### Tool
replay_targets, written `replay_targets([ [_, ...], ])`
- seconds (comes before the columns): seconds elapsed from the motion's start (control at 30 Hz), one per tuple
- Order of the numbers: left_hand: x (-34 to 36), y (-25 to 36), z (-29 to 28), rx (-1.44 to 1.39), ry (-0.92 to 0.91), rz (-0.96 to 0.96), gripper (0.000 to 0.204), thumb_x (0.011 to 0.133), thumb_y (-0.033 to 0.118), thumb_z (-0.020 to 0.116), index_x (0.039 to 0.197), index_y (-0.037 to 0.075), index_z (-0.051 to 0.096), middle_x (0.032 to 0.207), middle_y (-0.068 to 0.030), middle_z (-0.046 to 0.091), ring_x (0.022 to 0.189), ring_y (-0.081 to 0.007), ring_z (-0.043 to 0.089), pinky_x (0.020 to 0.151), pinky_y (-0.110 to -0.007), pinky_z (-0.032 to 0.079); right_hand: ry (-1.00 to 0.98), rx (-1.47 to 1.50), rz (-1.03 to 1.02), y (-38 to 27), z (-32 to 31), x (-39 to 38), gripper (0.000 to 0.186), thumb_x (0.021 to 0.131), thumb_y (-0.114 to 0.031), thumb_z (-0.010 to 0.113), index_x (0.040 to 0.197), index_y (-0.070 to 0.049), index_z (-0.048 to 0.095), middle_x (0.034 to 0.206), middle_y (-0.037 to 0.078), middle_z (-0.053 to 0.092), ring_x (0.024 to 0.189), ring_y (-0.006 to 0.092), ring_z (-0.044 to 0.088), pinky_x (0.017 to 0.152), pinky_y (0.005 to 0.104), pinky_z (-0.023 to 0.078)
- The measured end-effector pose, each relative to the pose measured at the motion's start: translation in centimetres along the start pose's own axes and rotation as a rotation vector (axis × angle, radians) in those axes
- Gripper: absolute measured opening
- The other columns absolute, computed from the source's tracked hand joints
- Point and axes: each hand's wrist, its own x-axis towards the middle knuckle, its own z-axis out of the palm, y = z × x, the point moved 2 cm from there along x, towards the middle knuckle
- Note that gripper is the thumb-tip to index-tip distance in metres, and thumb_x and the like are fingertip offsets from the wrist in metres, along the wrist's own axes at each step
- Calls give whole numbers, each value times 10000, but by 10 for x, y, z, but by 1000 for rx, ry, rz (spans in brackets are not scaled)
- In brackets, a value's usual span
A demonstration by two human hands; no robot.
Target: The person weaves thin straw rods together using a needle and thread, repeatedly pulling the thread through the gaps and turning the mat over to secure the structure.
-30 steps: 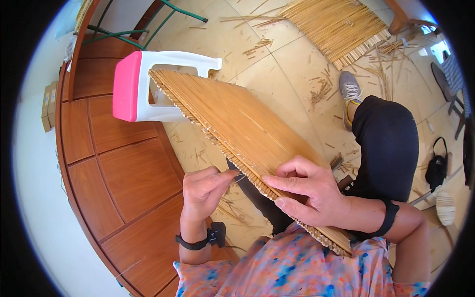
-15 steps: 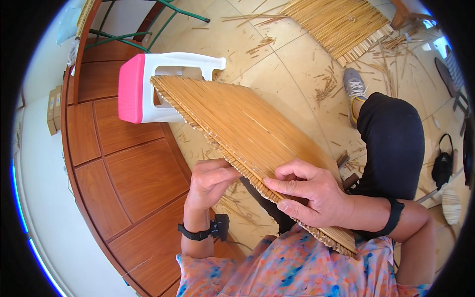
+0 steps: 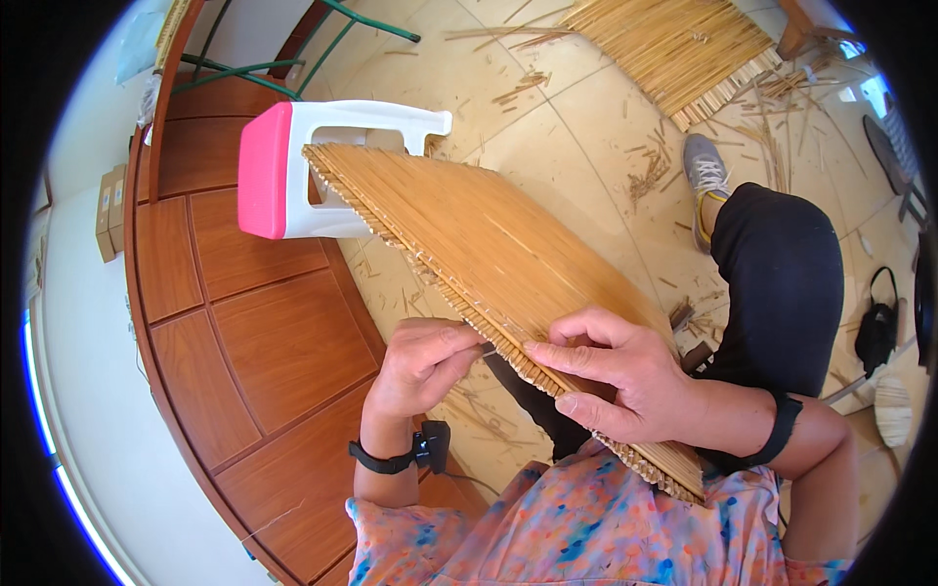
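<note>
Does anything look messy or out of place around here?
Yes: straw-like scraps lie scattered across the tiled floor, loose rather than gathered, so it looks untidy. The panel under the right hand shows no obvious damage.

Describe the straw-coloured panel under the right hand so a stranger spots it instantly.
Beside the reddish-brown wooden panelling is a pink-and-white stool. Overlapping that stool in view, the panel slants down toward the colourful shirt. Unlike the mat lying on the floor, it is raised, with the right hand on it.
</note>
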Motion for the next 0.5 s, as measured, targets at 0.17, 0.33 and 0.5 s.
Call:
replay_targets([
  [0.17, 3, -2, -3, -66, -37, 6, 216, 800, -79, 691, 1003, -6, 700, 741, -122, 675, 644, -293, 662, 565, -358, 508, -13, -18, -11, -1, -1, 0, 488, 858, -200, 728, 1302, -20, 638, 1132, 157, 603, 851, 264, 646, 735, 330, 539],
  [0.33, 3, 1, -3, -119, 41, -130, 102, 812, -76, 684, 882, -2, 692, 699, -99, 667, 599, -207, 646, 544, -301, 468, -9, -16, 39, 1, 0, 0, 520, 867, -223, 718, 1330, -11, 612, 1160, 163, 588, 885, 273, 643, 744, 339, 539],
  [0.5, 4, 14, 1, -181, 48, -332, 69, 877, -45, 696, 940, -16, 698, 751, -88, 707, 675, -144, 676, 599, -269, 511, -54, 0, 10, 2, 2, -1, 548, 881, -273, 725, 1335, 8, 602, 1157, 163, 583, 920, 286, 640, 760, 345, 540],
])
